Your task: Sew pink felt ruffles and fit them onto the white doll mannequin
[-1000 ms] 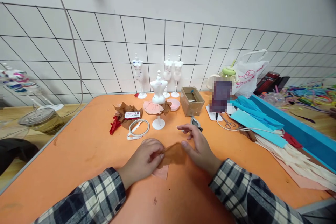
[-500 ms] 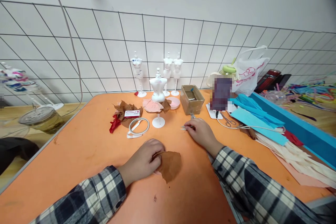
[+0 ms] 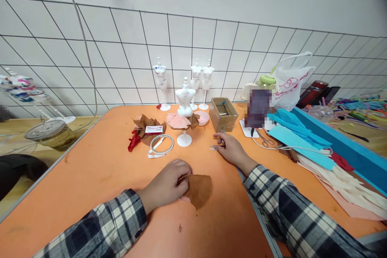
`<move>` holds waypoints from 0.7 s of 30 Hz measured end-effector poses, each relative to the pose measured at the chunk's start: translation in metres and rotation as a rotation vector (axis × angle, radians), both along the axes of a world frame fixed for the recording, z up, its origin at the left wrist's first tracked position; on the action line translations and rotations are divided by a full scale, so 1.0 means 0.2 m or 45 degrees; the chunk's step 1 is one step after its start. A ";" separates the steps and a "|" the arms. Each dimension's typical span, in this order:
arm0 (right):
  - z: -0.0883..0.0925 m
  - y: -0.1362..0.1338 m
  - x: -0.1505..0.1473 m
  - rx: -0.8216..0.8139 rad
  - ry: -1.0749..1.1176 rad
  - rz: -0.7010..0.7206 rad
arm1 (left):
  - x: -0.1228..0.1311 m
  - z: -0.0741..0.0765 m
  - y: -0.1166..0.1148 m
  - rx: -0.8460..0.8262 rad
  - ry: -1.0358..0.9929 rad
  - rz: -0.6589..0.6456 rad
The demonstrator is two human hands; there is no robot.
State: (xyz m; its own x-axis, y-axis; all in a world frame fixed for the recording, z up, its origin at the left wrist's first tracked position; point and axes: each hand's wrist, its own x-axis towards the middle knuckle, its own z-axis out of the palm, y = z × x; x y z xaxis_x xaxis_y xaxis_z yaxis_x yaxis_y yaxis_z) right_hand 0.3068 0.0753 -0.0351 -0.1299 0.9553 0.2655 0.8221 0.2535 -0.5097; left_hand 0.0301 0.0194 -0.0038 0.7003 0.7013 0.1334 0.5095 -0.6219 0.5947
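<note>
My left hand (image 3: pixel 172 179) is closed on a piece of brown fabric (image 3: pixel 200 189), which fans out to the right of the fingers. A bit of pink shows under that hand. Farther right, my right hand (image 3: pixel 231 149) rests at the table with index finger raised and thumb apart from it. Small snips (image 3: pixel 213 148) with thin metal blades and a dark handle lie between these fingers, partly hidden. Beyond both hands stands a white mini dress form (image 3: pixel 185 96) wearing a ruffled pink (image 3: pixel 178 121) and brown skirt.
Left of the form are brown ruffled fabric (image 3: pixel 145 123), a small box (image 3: pixel 154 130) and a white ring (image 3: pixel 161 145). A cardboard box (image 3: pixel 223 115) and a phone (image 3: pixel 258 109) stand behind my right hand. Scissors (image 3: pixel 266 141), a cable and blue fabric (image 3: pixel 302 145) lie rightward.
My right index finger has lifted away from the snips, showing their dark handle. The left hand keeps hold of the brown fabric. The whole view has shifted slightly.
</note>
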 end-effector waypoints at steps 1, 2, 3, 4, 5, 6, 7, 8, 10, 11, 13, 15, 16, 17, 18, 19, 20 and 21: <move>0.00 0.00 0.00 0.013 0.008 -0.002 | 0.00 0.00 0.00 0.001 0.001 -0.003; -0.01 0.00 0.01 0.015 0.015 0.009 | 0.00 0.00 0.00 0.002 0.001 -0.005; -0.01 -0.01 0.01 0.007 0.023 0.033 | 0.00 0.00 0.00 0.004 0.002 -0.007; -0.01 -0.01 0.01 -0.003 0.032 0.059 | 0.00 0.00 -0.01 0.007 0.005 -0.008; -0.01 -0.01 0.01 -0.011 0.043 0.080 | 0.00 0.00 -0.01 0.012 0.008 -0.008; -0.01 -0.02 0.01 -0.011 0.059 0.080 | 0.00 0.00 -0.01 0.017 0.011 -0.010; -0.02 -0.02 0.01 -0.002 0.077 0.055 | 0.00 0.00 -0.01 0.022 0.014 -0.012; -0.02 -0.02 0.01 0.009 0.097 0.012 | 0.00 0.00 -0.01 0.026 0.016 -0.017; -0.02 -0.02 0.01 -0.002 0.145 -0.061 | 0.00 0.00 -0.01 0.032 0.018 -0.023; -0.03 -0.01 0.01 -0.020 0.169 -0.070 | 0.00 0.00 -0.01 0.034 0.019 -0.024; -0.02 0.00 0.02 -0.053 0.203 -0.054 | 0.00 0.00 -0.01 0.034 0.019 -0.021; 0.00 -0.01 0.03 -0.002 0.217 -0.068 | 0.00 -0.01 -0.01 0.025 0.017 -0.005; 0.02 -0.02 0.03 0.073 0.220 -0.085 | -0.01 -0.01 -0.01 0.018 0.016 0.011; 0.04 -0.05 0.02 0.161 0.231 -0.092 | -0.01 -0.01 -0.01 0.007 0.011 0.032; 0.06 -0.08 0.01 0.247 0.251 -0.074 | -0.01 -0.01 0.00 -0.006 0.005 0.056; 0.08 -0.12 -0.02 0.302 0.285 -0.013 | -0.01 -0.02 0.00 -0.022 -0.005 0.080; 0.10 -0.16 -0.06 0.285 0.347 0.098 | -0.01 -0.02 0.00 -0.036 -0.016 0.102; 0.10 -0.21 -0.10 0.182 0.416 0.260 | 0.00 -0.02 0.01 -0.050 -0.027 0.122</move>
State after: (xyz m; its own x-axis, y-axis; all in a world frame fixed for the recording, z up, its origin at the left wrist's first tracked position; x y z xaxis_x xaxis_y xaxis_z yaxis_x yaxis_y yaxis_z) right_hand 0.2859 0.0337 -0.0147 -0.1997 0.8691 0.4525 0.5483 0.4818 -0.6835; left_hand 0.0293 0.0207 -0.0082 0.6270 0.7700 0.1184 0.5527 -0.5467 0.6289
